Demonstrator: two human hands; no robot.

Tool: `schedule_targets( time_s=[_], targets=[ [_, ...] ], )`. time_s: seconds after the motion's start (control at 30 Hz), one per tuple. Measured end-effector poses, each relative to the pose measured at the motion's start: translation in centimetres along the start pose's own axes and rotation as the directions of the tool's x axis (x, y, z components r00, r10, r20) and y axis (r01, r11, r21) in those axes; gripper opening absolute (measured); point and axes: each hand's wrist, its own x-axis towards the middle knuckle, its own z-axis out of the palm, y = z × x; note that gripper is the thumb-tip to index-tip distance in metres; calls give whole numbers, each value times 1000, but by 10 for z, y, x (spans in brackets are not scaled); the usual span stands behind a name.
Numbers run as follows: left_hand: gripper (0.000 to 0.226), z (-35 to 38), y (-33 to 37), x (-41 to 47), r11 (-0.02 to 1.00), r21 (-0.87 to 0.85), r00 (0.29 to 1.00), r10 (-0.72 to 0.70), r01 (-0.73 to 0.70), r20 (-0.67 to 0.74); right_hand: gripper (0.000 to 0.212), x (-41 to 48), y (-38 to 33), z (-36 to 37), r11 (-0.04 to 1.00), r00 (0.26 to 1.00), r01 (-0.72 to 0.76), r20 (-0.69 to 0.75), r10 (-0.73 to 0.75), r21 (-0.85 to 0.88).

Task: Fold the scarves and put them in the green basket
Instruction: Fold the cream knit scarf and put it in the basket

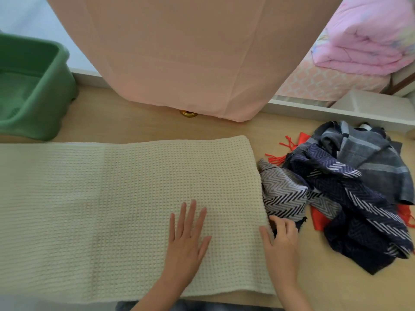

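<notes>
A cream waffle-knit scarf [116, 209] lies spread flat across the floor, running off the left edge. My left hand [188, 239] rests flat on it with fingers straight and spread. My right hand [281, 241] is at the scarf's right edge, thumb on top and fingers curled under the edge, pinching it. A heap of unfolded scarves lies to the right: a navy chevron scarf [350, 198], a grey plaid scarf [370, 153] and a red fringed scarf [289, 149] partly buried. The green basket [45, 104] stands at the far left and looks empty.
A peach cloth [190, 57] hangs down at the back centre, with a small gold object [188, 113] under its hem. Pink bedding [368, 41] sits at the upper right above a white frame [336, 108]. The floor is light wood [134, 129].
</notes>
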Motion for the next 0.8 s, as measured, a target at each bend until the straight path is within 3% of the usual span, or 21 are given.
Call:
schedule_targets(
  time_s=[0.1,0.23,0.4,0.63,0.8],
  targets=[
    [65,4,-29,5,993,28,993,-116,115,16,48,6,-25,6,964,965,262,-10,-262,-42],
    [61,1,-48,4,998,30,998,-55,54,15,64,22,-60,38,900,875,436,239,-422,-7],
    [62,-13,-92,12,956,26,954,-291,294,-67,69,33,-56,71,884,859,441,361,-364,-158],
    [62,-17,-113,17,977,22,977,-212,212,-29,71,33,-64,73,906,870,393,383,-311,-158],
    [48,-46,-128,26,943,-249,947,-268,220,-177,65,29,-122,73,905,836,424,365,-410,47]
  ],
)
